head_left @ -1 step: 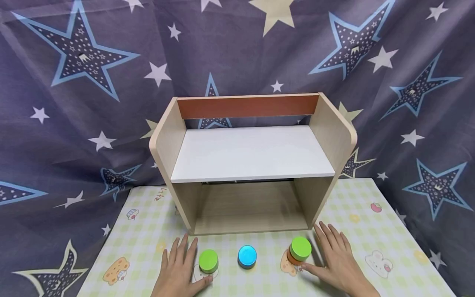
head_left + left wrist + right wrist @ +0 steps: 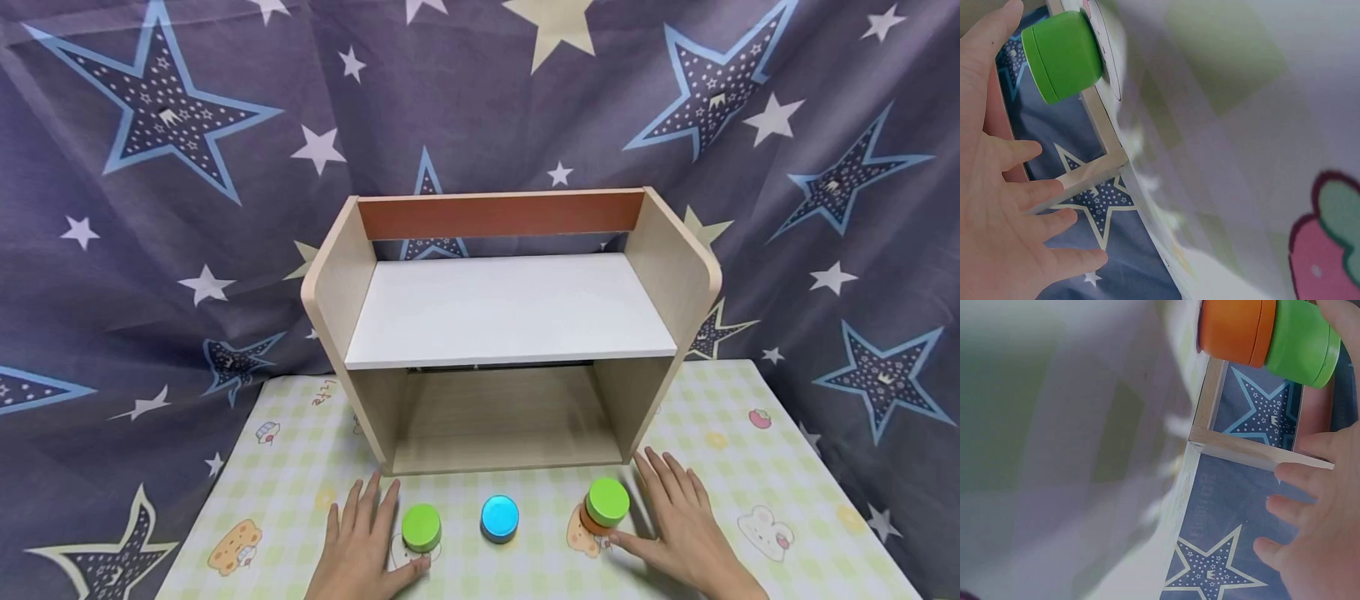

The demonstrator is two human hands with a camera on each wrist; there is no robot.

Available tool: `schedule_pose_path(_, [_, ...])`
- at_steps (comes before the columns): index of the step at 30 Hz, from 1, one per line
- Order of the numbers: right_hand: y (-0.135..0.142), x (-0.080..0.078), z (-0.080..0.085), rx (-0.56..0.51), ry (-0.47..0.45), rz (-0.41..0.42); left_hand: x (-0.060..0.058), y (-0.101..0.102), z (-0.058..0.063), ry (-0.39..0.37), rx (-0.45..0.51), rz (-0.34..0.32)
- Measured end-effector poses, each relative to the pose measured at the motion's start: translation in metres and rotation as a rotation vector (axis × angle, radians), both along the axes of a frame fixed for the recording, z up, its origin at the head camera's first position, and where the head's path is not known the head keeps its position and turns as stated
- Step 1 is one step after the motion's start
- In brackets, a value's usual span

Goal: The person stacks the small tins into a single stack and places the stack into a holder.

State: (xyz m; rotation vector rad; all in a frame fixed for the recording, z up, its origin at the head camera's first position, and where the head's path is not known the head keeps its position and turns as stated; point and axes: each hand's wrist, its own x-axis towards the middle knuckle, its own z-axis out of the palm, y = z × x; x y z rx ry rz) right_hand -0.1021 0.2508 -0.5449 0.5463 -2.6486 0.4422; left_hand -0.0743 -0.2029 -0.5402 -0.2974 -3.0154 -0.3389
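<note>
My left hand (image 2: 358, 542) lies with fingers spread and holds nothing, just beside a lone green tub (image 2: 422, 527) on the cloth-covered bench (image 2: 288, 533); my right hand (image 2: 682, 529) is likewise spread and ungripping, beside a second green tub (image 2: 608, 502) stacked on an orange tub (image 2: 1232, 331). Whether either thumb touches a tub, I can't tell. A blue tub (image 2: 499, 518) sits between my hands, in front of the shelf unit (image 2: 510, 308). They look like smooth plastic to me, so I'd expect them stiff, light and hard to break, but a little slippery. I'd take each round its side wall, thumb opposite fingers, below the seam that shows near the top, in case the lid is loose. The stack I'd hold by the orange tub, keeping it level, since the green one may slide off.
</note>
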Motion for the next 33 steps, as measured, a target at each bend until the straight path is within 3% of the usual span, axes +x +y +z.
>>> schedule_pose_path(15, [-0.0008, 0.0037, 0.0007, -0.014, -0.013, -0.002, -0.0025, 0.0014, -0.0011, -0.088, 0.020, 0.015])
schedule_pose_path(26, [-0.0022, 0.0050, 0.0004, -0.100, -0.020, 0.042, -0.0029, 0.0026, 0.0019, -0.107, 0.134, -0.013])
schedule_pose_path(33, [-0.0053, 0.0080, 0.0006, -0.203, -0.125, 0.038, -0.0026, 0.0061, 0.0020, -0.139, 0.194, 0.006])
